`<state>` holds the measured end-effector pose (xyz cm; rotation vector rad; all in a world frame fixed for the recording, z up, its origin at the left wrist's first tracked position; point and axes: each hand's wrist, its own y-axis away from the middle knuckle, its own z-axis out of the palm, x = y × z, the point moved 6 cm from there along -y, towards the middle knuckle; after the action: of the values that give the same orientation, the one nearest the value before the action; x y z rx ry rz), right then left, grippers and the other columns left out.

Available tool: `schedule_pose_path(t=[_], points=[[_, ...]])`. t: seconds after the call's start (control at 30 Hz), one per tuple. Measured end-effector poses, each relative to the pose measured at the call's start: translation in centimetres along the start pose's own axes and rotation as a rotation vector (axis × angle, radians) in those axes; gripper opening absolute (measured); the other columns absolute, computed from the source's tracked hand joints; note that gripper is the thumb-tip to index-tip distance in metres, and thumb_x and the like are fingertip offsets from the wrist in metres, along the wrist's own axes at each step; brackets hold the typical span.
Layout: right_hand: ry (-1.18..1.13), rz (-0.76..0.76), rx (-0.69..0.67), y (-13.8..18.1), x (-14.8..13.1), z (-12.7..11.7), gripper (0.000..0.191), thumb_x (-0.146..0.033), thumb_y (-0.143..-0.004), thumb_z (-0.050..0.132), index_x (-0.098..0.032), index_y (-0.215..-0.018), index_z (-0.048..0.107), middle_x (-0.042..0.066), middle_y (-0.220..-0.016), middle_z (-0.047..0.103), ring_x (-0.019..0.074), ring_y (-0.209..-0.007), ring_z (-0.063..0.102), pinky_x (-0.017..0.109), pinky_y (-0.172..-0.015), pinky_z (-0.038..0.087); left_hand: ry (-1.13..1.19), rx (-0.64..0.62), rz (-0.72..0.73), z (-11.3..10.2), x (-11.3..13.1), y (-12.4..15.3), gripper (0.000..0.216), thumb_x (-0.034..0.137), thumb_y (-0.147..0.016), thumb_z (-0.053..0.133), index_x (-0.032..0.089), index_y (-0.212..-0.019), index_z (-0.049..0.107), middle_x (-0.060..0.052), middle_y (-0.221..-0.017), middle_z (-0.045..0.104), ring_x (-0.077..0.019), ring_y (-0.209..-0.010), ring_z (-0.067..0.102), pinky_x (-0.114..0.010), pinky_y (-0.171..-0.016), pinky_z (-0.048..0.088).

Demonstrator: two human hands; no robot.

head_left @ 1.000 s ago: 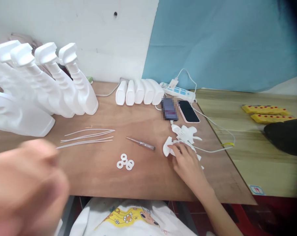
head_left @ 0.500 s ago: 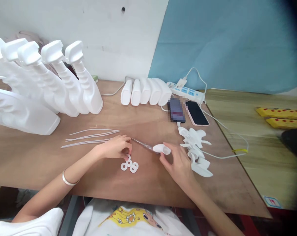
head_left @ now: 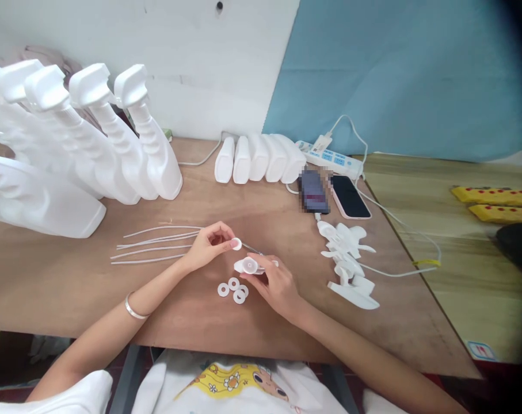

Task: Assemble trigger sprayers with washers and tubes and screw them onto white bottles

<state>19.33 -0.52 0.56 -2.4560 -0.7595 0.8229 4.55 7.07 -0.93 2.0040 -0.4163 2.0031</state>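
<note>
My left hand [head_left: 209, 244] pinches a small white ring washer [head_left: 237, 244] between thumb and fingertip, just above the table. My right hand [head_left: 273, 284] grips a white plastic trigger part [head_left: 247, 265], its round opening turned toward the washer. The two hands are close together, almost touching. Three loose white washers [head_left: 233, 289] lie on the brown table just below them. A thin metal screwdriver [head_left: 254, 249] lies partly hidden behind my hands.
A pile of white trigger parts [head_left: 347, 259] lies right of my hands. Thin white tubes [head_left: 157, 244] lie to the left. White spray bottles [head_left: 92, 144] and small bottles [head_left: 256, 164] stand at the back, with two phones [head_left: 334, 195] and a power strip [head_left: 330, 158].
My left hand came onto the table, picked one washer from the small pile and lifted it. My right hand took a trigger part from the pile and carried it left to meet it.
</note>
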Motion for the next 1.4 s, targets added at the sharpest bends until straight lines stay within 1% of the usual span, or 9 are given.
schedule_pose_path(t=[0.17,0.33,0.47,0.6,0.67,0.83,0.97,1.2,1.4], points=[[-0.077,0.033,0.078,-0.8,0.3,0.9,0.048,-0.036,-0.076,0.064,-0.021,-0.115,0.041,0.006,-0.095,0.064,0.02,-0.085,0.063,0.033,-0.071,0.052,0.061,-0.107,-0.001,1.4,0.2,0.8,0.023,0.033,-0.072,0.065,0.013,-0.077,0.055,-0.002,-0.071,0.056,-0.0106,-0.063,0.05,-0.023,-0.057,0.039],[-0.074,0.082,0.109,-1.1,0.8,1.5,0.046,-0.043,-0.075,0.063,-0.022,-0.111,0.044,0.006,-0.091,0.065,0.02,-0.077,0.065,0.032,-0.065,0.053,-0.113,-0.151,0.094,1.7,0.7,0.9,0.021,0.033,-0.075,0.062,0.013,-0.078,0.057,-0.004,-0.075,0.053,-0.0113,-0.066,0.048,-0.024,-0.06,0.038],[-0.164,0.07,0.052,-1.4,0.7,1.4,0.034,-0.039,-0.077,0.062,-0.023,-0.103,0.048,0.003,-0.089,0.066,0.0176,-0.076,0.065,0.03,-0.066,0.053,-0.202,-0.139,0.199,1.5,1.5,1.0,0.018,0.031,-0.077,0.059,0.015,-0.074,0.053,-0.005,-0.082,0.05,-0.013,-0.073,0.049,-0.026,-0.067,0.041],[-0.201,0.023,0.012,-1.7,0.3,1.0,0.013,-0.031,-0.082,0.057,-0.024,-0.092,0.053,0.001,-0.088,0.066,0.0164,-0.084,0.063,0.029,-0.072,0.052,-0.304,-0.266,0.301,2.1,2.4,1.4,0.022,0.033,-0.071,0.065,0.015,-0.074,0.051,-0.007,-0.092,0.051,-0.016,-0.083,0.052,-0.031,-0.078,0.043],[-0.214,0.0,0.0,-1.9,0.3,0.9,0.009,-0.027,-0.083,0.055,-0.024,-0.091,0.054,0.002,-0.089,0.066,0.0162,-0.085,0.063,0.029,-0.072,0.052,-0.412,-0.311,0.376,2.2,2.7,1.6,0.023,0.033,-0.07,0.067,0.016,-0.077,0.053,-0.007,-0.095,0.052,-0.0163,-0.085,0.053,-0.03,-0.079,0.042],[-0.268,-0.121,-0.071,-2.4,0.6,0.7,0.011,-0.028,-0.082,0.057,-0.023,-0.092,0.057,0.003,-0.093,0.066,0.0139,-0.081,0.063,0.026,-0.071,0.053,-0.677,-0.282,0.561,2.2,3.0,2.1,0.016,0.033,-0.076,0.061,0.018,-0.08,0.058,-0.008,-0.094,0.057,-0.0159,-0.082,0.054,-0.028,-0.075,0.041],[-0.289,-0.201,-0.139,-2.6,0.9,0.5,0.014,-0.026,-0.083,0.054,-0.024,-0.097,0.057,0.003,-0.1,0.065,0.0139,-0.088,0.062,0.027,-0.075,0.053,-0.81,-0.259,0.627,2.2,2.9,2.4,0.015,0.034,-0.079,0.056,0.021,-0.085,0.062,-0.007,-0.091,0.06,-0.016,-0.08,0.054,-0.028,-0.072,0.04],[-0.28,-0.233,-0.15,-2.3,1.0,0.7,0.015,-0.018,-0.085,0.051,-0.022,-0.097,0.057,0.005,-0.099,0.064,0.0138,-0.086,0.061,0.027,-0.072,0.051,-0.922,-0.244,0.734,2.5,3.4,2.7,0.014,0.031,-0.083,0.052,0.022,-0.085,0.062,-0.005,-0.09,0.063,-0.0154,-0.079,0.055,-0.028,-0.069,0.037],[-0.249,-0.239,-0.127,-2.3,0.9,0.9,0.01,-0.022,-0.086,0.05,-0.02,-0.089,0.059,0.007,-0.096,0.064,0.0152,-0.08,0.061,0.028,-0.068,0.05,-1.045,-0.215,0.863,2.9,3.6,3.1,0.015,0.024,-0.085,0.046,0.02,-0.081,0.06,-0.005,-0.088,0.062,-0.0141,-0.073,0.052,-0.027,-0.064,0.036]])
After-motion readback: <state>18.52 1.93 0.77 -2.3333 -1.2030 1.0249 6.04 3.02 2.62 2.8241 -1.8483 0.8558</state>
